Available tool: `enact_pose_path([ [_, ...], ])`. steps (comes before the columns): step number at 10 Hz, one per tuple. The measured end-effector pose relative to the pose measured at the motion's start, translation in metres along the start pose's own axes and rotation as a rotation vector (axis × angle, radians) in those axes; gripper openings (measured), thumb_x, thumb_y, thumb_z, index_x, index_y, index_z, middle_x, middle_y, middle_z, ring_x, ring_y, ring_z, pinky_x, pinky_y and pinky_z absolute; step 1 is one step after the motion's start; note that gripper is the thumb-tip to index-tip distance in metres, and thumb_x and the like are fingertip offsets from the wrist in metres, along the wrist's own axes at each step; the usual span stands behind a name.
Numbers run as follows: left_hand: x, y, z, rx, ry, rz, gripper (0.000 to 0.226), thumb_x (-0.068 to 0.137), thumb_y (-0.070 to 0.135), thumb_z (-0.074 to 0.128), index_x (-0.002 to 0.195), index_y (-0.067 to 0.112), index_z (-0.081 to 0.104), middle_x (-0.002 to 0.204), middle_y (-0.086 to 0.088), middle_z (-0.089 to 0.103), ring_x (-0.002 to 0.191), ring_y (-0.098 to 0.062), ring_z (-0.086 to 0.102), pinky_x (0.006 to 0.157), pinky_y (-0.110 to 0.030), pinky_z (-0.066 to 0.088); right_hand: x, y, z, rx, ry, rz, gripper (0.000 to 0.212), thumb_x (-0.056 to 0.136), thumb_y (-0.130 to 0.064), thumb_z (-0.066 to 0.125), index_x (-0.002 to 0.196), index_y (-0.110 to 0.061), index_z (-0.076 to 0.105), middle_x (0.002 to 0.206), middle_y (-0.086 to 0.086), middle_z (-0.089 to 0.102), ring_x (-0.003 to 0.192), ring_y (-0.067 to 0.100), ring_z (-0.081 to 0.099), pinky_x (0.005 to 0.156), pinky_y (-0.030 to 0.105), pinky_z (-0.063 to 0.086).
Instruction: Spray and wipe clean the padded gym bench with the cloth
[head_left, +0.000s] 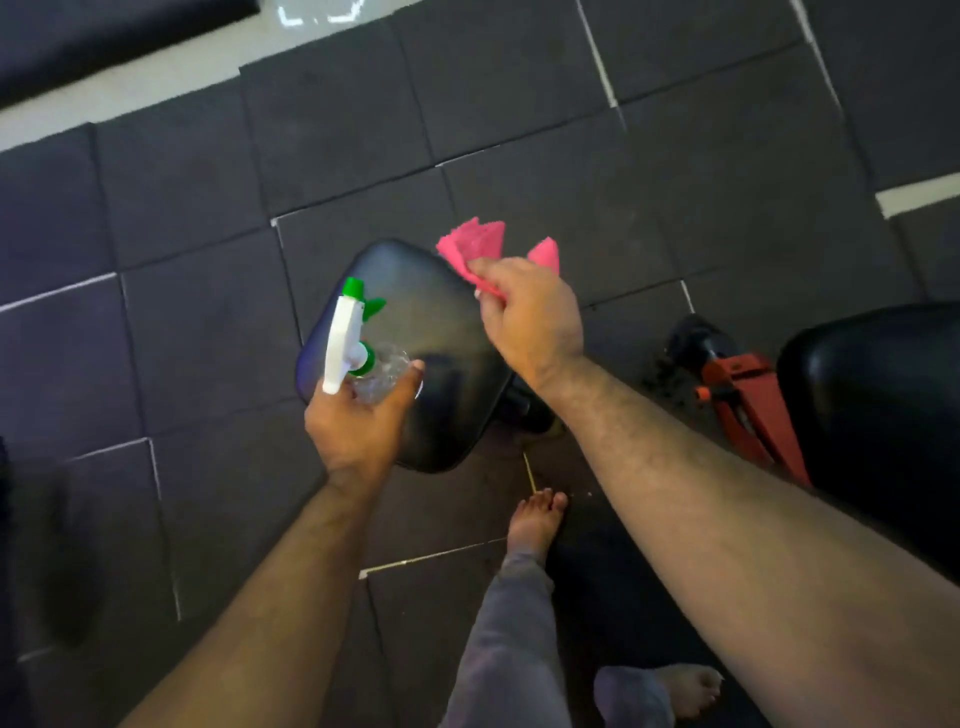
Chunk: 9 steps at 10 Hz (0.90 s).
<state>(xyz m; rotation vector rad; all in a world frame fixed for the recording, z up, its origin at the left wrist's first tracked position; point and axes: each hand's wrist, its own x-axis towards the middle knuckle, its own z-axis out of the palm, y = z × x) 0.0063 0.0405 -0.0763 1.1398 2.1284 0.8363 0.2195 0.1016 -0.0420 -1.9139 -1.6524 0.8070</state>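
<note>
- Dark rubber floor tiles (519, 104) cover the ground beneath a person standing barefoot.
- A black padded bench seat (447, 332) sits at centre, below both hands.
- The left hand (358, 421) is wrapped around a clear spray bottle (363, 358), its green nozzle held above the pad.
- The right hand (530, 317) pinches a crumpled pink cloth (480, 244) over the seat's far edge.
</note>
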Motion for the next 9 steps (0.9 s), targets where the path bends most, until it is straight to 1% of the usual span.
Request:
enact_pose_path([
  [1,0.018,-0.014,-0.013,-0.032,0.052,-0.048,0.055,0.074,0.038,0.103,0.117,0.012,0.081,0.097,0.003,0.08,0.08,0.01,0.071,0.076,0.001,0.044,-0.008,-0.008,0.069,-0.284,-0.418,-0.149,0.038,0.097,-0.023,0.063,0.134,-0.02,0.071,0.131,0.008,0.071,0.119,0.038,0.064,0.102,0.047,0.051],
  [2,0.031,-0.027,-0.019,-0.078,0.067,-0.087,0.047,0.073,0.031,0.103,0.111,0.013,0.081,0.089,0.011,0.076,0.077,0.019,0.067,0.077,0.0,0.045,-0.035,0.003,0.117,-0.525,-0.63,-0.208,0.044,0.1,-0.044,0.061,0.142,-0.032,0.063,0.148,0.003,0.054,0.133,0.033,0.05,0.108,0.047,0.045],
  [3,0.04,-0.039,-0.024,-0.107,0.103,-0.113,0.05,0.072,0.037,0.103,0.111,0.018,0.08,0.093,0.009,0.077,0.083,0.005,0.071,0.079,-0.004,0.048,-0.048,0.011,0.13,-0.538,-0.545,-0.218,0.048,0.098,-0.041,0.062,0.145,-0.031,0.062,0.154,0.004,0.049,0.136,0.032,0.045,0.11,0.049,0.043],
  [4,0.051,-0.045,-0.024,-0.151,0.108,-0.119,0.048,0.071,0.043,0.102,0.108,0.021,0.081,0.091,0.012,0.079,0.081,0.004,0.072,0.078,-0.009,0.054,-0.045,0.015,0.126,-0.515,-0.508,-0.197,0.066,0.097,-0.035,0.064,0.159,-0.022,0.046,0.155,0.009,0.047,0.135,0.035,0.046,0.113,0.051,0.045],
  [5,0.062,-0.041,-0.022,-0.16,0.093,-0.101,0.039,0.073,0.043,0.101,0.095,0.06,0.075,0.084,0.038,0.073,0.081,0.016,0.07,0.078,-0.004,0.051,-0.038,0.017,0.125,-0.539,-0.517,-0.148,0.067,0.099,-0.037,0.061,0.161,-0.018,0.043,0.157,0.012,0.043,0.137,0.036,0.041,0.116,0.05,0.043],
  [6,0.072,-0.041,-0.02,-0.103,0.057,-0.067,0.044,0.077,0.043,0.098,0.091,0.071,0.067,0.084,0.032,0.074,0.081,0.015,0.069,0.08,-0.006,0.053,-0.037,0.015,0.127,-0.559,-0.527,-0.134,0.063,0.101,-0.038,0.059,0.16,-0.02,0.045,0.157,0.011,0.043,0.137,0.035,0.042,0.115,0.051,0.044],
  [7,0.083,-0.063,-0.01,-0.021,-0.015,-0.126,0.028,0.08,0.058,0.092,0.093,0.042,0.072,0.093,0.016,0.075,0.089,0.002,0.072,0.088,-0.023,0.057,-0.041,0.014,0.13,-0.564,-0.526,-0.126,0.063,0.1,-0.037,0.058,0.16,-0.02,0.045,0.156,0.01,0.044,0.136,0.034,0.043,0.113,0.05,0.046],
  [8,0.076,-0.071,-0.008,0.19,-0.172,-0.26,0.075,0.079,0.078,0.081,0.131,0.025,0.072,0.123,-0.002,0.076,0.118,-0.023,0.071,0.089,-0.022,0.045,-0.057,0.009,0.127,-0.592,-0.57,-0.113,0.064,0.1,-0.035,0.058,0.161,-0.022,0.043,0.158,0.007,0.042,0.138,0.032,0.043,0.108,0.05,0.05],
  [9,0.074,-0.07,-0.016,0.285,-0.23,-0.309,0.109,0.076,0.074,0.085,0.161,0.018,0.046,0.142,-0.008,0.07,0.131,-0.033,0.067,0.1,-0.032,0.051,-0.06,0.008,0.124,-0.583,-0.593,-0.103,0.066,0.1,-0.035,0.059,0.162,-0.023,0.04,0.163,0.005,0.039,0.145,0.031,0.04,0.113,0.05,0.048],
])
